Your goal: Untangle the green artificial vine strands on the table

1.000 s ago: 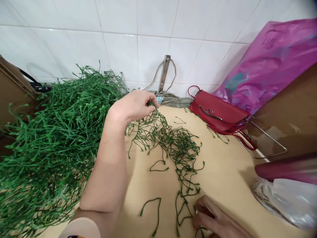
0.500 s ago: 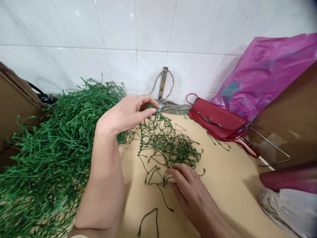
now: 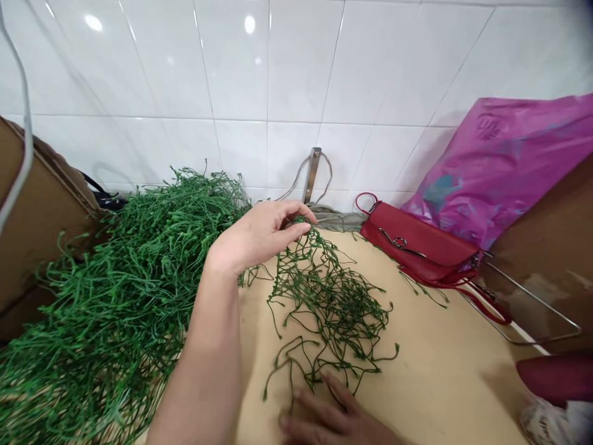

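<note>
Dark green, thin knotted strands [image 3: 343, 303] lie in a loose tangle on the tan surface, their ends fanned toward me. At the far end of this tangle, my left hand [image 3: 252, 241] is closed in a pinch, thumb and forefinger on the strands' tops; its other fingertips are partly hidden. My right hand [image 3: 331, 417] is low at the near edge of the tangle, fingers stretched out and apart, close to the nearest strand ends. Left of my forearm rises a big heap of brighter green strands [image 3: 152, 266].
A red handbag [image 3: 421, 238] lies at the back right, by a pink plastic bag [image 3: 500, 167] and a bent metal wire [image 3: 546, 303]. A cardboard box [image 3: 41, 216] stands at left. Behind are white wall tiles [image 3: 296, 74] and a metal bracket [image 3: 312, 173].
My right hand has moved toward me, and the near strands are spread differently. A small bluish thing at my left fingertips no longer shows. The view has tilted up slightly.
</note>
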A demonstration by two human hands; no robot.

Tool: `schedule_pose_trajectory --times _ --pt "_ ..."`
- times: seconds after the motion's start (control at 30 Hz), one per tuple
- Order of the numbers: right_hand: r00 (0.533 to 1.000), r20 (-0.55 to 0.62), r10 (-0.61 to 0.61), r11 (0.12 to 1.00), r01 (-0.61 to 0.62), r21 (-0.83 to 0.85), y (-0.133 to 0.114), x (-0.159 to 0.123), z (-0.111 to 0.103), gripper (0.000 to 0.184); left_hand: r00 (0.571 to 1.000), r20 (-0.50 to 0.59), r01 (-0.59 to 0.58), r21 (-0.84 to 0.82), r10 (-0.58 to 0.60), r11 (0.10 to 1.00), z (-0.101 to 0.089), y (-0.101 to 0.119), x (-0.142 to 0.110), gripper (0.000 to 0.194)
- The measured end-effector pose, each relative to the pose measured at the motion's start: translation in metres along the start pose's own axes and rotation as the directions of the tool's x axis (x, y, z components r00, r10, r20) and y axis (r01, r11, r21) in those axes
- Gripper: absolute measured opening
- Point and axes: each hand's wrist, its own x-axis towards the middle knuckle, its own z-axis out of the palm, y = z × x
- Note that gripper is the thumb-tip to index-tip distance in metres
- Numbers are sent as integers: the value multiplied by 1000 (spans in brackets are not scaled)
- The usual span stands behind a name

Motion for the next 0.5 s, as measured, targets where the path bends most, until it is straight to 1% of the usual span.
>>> schedule_pose_trajectory --times 0.07,0.13,0.2,0.27,0.3,0.33,0.37,0.43,0.47,0.5 --pt "998 -28 59 997 -60 -38 13 14 -7 34 1000 1 -3 -9 3 1000 -1 0 0 26" --pt "985 -101 139 986 -148 -80 22 25 -15 27 1000 -5 -9 -15 9 1000 -1 -2 0 26" --pt "966 -197 166 972 -194 -130 27 34 -25 25 1000 -15 -9 -27 8 1000 0 -4 1 27" --pt "928 -329 174 960 -234 -151 31 40 -36 25 1000 -13 4 -69 -5 998 0 -8 3 26" --pt "889 -411 203 948 -283 -145 33 44 -43 26 1000 -13 10 -99 -11 995 0 -9 3 26" --pt "827 -507 240 928 -349 -129 37 47 -51 27 1000 -18 11 -131 -14 991 0 -10 4 26" --pt "744 -605 285 898 -428 -103 41 52 -60 28 1000 -26 6 -163 -11 987 0 -11 4 25" --pt "538 -757 371 818 -576 -8 51 64 -80 28 999 -44 -13 -215 4 976 1 -10 5 24" --pt "452 -786 423 775 -629 56 57 71 -90 26 999 -45 -23 -240 12 971 3 -9 5 24" --pt "402 -786 470 755 -644 122 63 79 -101 26 999 -38 -31 -269 22 963 4 -8 6 24"
